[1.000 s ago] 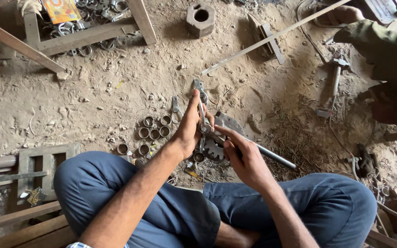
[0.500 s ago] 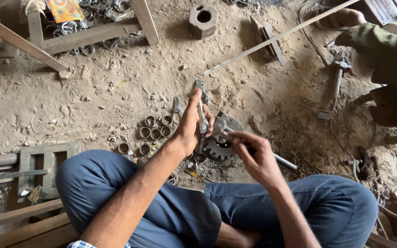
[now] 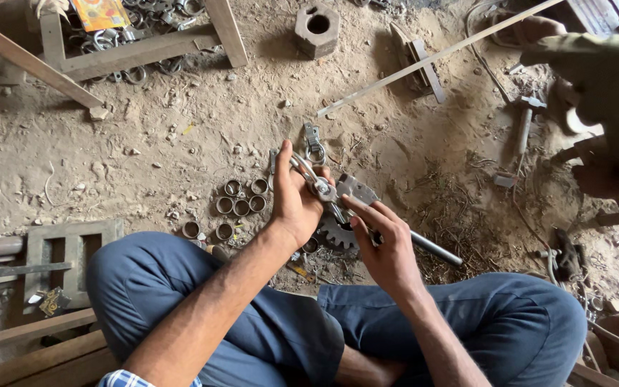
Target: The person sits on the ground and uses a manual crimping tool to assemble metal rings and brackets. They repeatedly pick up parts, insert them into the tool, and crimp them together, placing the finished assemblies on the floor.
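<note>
I see left hand [image 3: 296, 204] closed around metal clasp piece [image 3: 318, 185], holding it just above toothed gear [image 3: 332, 233]. Right hand [image 3: 387, 244] just right of gear, fingers pinched on clasp's lower end. Steel rod [image 3: 435, 249] runs out right of gear, under right hand. Cluster of metal rings [image 3: 236, 202] lies on dirt floor [image 3: 145, 150] just left of gear. Hexagonal block [image 3: 317, 27] well beyond gear, far side. Hammer [image 3: 523, 125] far right of gear. Another person's sleeve [image 3: 603, 72] farther right.
</note>
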